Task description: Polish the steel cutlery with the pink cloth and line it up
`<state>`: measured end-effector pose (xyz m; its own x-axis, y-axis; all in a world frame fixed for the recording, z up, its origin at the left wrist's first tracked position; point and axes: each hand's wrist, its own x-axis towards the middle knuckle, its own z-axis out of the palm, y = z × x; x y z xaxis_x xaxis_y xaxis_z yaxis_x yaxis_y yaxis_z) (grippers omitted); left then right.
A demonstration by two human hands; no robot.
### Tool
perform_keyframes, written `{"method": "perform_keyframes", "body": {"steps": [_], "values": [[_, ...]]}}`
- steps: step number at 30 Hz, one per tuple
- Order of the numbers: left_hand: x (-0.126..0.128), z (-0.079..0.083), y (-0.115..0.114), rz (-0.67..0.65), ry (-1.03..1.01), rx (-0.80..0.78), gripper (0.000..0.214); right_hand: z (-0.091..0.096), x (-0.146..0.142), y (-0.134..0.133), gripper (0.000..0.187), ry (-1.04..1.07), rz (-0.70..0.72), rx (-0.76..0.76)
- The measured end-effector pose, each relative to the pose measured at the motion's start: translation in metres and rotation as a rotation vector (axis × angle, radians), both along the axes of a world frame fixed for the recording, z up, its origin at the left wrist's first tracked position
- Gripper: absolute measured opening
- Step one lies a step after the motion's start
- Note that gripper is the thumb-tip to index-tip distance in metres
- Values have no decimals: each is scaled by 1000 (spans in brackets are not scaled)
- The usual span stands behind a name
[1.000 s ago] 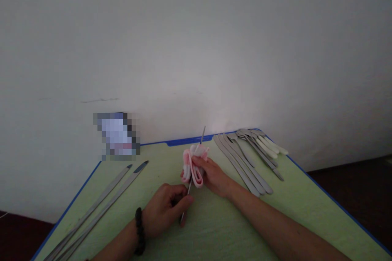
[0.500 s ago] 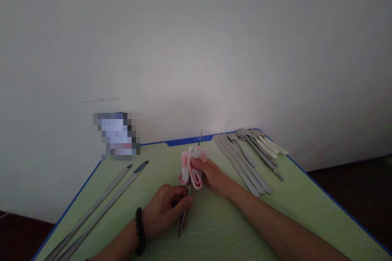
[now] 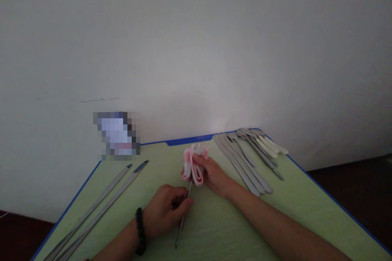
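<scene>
A thin metal piece of cutlery, seen nearly edge-on and looking like a table knife [image 3: 183, 225], slants over the table in the middle. My left hand [image 3: 171, 204] pinches it between thumb and fingers near its lower part. Around its upper part is a folded pink and white cloth [image 3: 193, 167], which hides most of that end. My right hand [image 3: 212, 173] grips the cloth from the right, fingers closed around it. A dark bead bracelet [image 3: 140, 230] circles my left wrist.
Two long knives [image 3: 105, 197] lie on the left of the green table [image 3: 232, 228]. On the right are several metal knives [image 3: 245, 169], forks and spoons [image 3: 255, 147], and white-handled cutlery [image 3: 271, 147]. A blurred phone [image 3: 118, 134] leans against the wall [image 3: 196, 49] behind.
The knife has slid toward me through the cloth: less sticks out beyond it, and its near end reaches lower. The right hand and cloth have shifted slightly away.
</scene>
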<state>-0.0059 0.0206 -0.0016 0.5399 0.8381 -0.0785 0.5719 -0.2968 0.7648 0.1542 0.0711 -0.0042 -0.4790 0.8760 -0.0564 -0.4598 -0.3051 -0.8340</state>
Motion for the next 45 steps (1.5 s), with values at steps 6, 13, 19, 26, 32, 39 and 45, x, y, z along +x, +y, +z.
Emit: {"method": "perform_keyframes", "body": {"steps": [6,13,19,26,32,39,45], "values": [[2,-1,-2,20,-46,-26,24,-4,1,1,33,-19,48,8],[1,-3,0,17,-71,-23,33,-8,2,2,27,-52,108,53],[0,-1,0,-3,-65,-20,30,-6,1,1,30,-60,64,20],[-1,0,-1,-16,-63,-10,27,-3,0,1,33,-7,37,-19],[-4,-1,-1,-44,-62,-27,27,-1,-1,0,35,15,15,-54],[-2,0,-2,-20,-92,-53,28,-3,2,1,37,-16,68,18],[1,2,0,12,-119,-64,34,-5,4,0,35,-89,107,79]]}}
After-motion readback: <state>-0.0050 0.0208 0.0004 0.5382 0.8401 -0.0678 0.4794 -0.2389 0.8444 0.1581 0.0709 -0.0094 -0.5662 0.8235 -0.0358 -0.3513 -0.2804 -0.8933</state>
